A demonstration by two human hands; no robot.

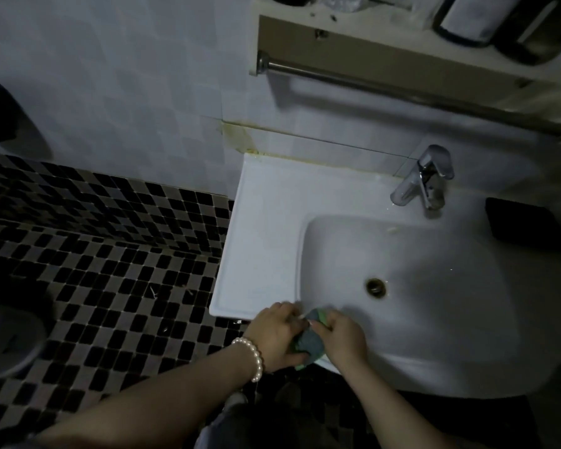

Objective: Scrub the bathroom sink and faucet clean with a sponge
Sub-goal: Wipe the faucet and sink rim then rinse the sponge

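Starting at the far left, a dim white rounded fixture [0,332] sits at the picture's edge over a floor of black and grey mosaic tiles [110,254], which runs right to meet the pale tiled wall [127,92]. Next comes the white ceramic sink [259,241], its flat left ledge bare and its rectangular basin dipping to a brass-ringed drain [375,287]. At the sink's near rim, where ledge meets basin, both hands close together on 1 sponge [311,343], grey-dark on its face with green showing at the edges. The left hand [277,335], with a pearl bracelet [253,359] at its wrist, curls its fingers round the sponge's left side; the right hand [344,340] wraps over the sponge's right side from above, fingers bent down on it. The sponge lies at the front lip of the sink, between the 2 hands; whether it touches the ceramic cannot be told. Higher and further right, a chrome single-lever faucet [425,179] stands at the back of the basin, spout pointing left and down toward the bowl. Above it a metal towel bar [402,92] slants under a beige shelf [386,50]. Right of the faucet, a dark rectangular object [525,225] rests on the sink's right ledge.
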